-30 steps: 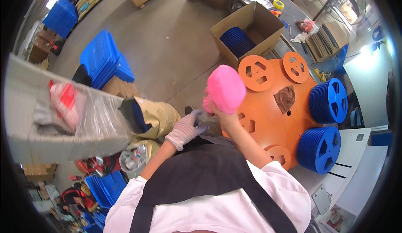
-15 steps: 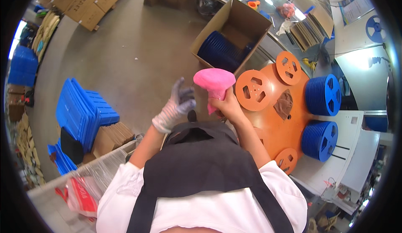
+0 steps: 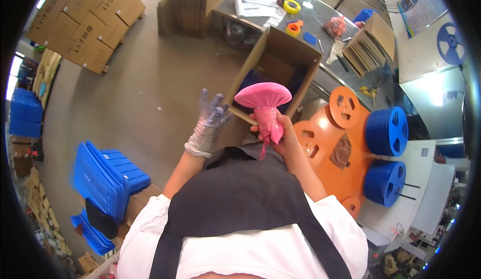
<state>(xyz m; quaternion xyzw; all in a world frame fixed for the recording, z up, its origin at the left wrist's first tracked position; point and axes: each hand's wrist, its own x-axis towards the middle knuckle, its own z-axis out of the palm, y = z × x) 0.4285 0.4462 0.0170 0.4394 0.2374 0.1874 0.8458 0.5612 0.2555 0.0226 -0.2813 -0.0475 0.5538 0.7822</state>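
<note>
My right hand (image 3: 283, 137), bare, wraps round the narrow neck of a pink mushroom-shaped bundle (image 3: 264, 96). Its broad round head points away from me, and a shiny gathered end hangs down toward my apron. My left hand (image 3: 209, 123) wears a whitish-grey glove with greyer fingertips. Its fingers are spread and hold nothing, a little left of the bundle. Just beyond both hands stands an open cardboard box (image 3: 246, 67) with dark blue reels (image 3: 250, 80) inside, partly hidden by the bundle.
At my right an orange round table (image 3: 325, 166) carries orange discs (image 3: 344, 107), a brown cloth (image 3: 341, 151) and stacked blue reels (image 3: 387, 132). Beyond is a grey worktable (image 3: 316, 16) with tape rolls (image 3: 292, 6). Blue plastic crates (image 3: 102, 179) stand left; stacked cartons (image 3: 82, 28) lie far left.
The pink bundle has tipped so its head's underside shows. My left fingers have spread wider. The whole view has shifted, with the box and tables now lower in it.
</note>
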